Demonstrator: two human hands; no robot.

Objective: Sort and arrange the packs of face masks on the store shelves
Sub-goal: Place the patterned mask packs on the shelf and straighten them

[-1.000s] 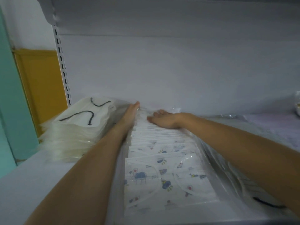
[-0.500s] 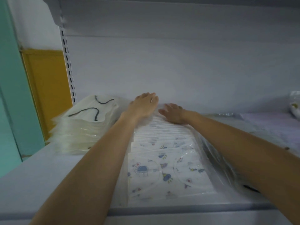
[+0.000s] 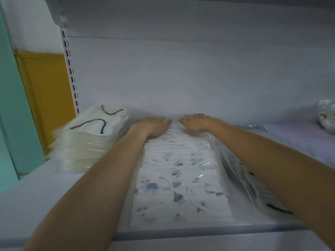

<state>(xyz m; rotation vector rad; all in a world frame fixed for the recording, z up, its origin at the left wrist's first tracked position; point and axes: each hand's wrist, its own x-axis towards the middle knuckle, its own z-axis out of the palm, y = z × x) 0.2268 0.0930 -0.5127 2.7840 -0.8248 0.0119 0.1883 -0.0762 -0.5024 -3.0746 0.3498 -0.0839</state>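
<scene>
Mask packs (image 3: 181, 194) — white shelf (image 3: 41, 194), teal wall (image 3: 12, 127)

Dim, flat light with a cool blue-grey cast; no lamp in view. Back panel (image 3: 181, 73) evenly lit, darker toward the top. Shadows soft and faint, a little under the left hand (image 3: 154, 125) and right hand (image 3: 197, 122). Small white glints on the wrap of the packs (image 3: 181, 194). Stack (image 3: 87, 142) at left smeared by motion blur; bag (image 3: 326, 115) at the right edge also blurred. Wide-angle bend: post (image 3: 70, 69) leans and curves. Whole frame soft, fine detail lost.
</scene>
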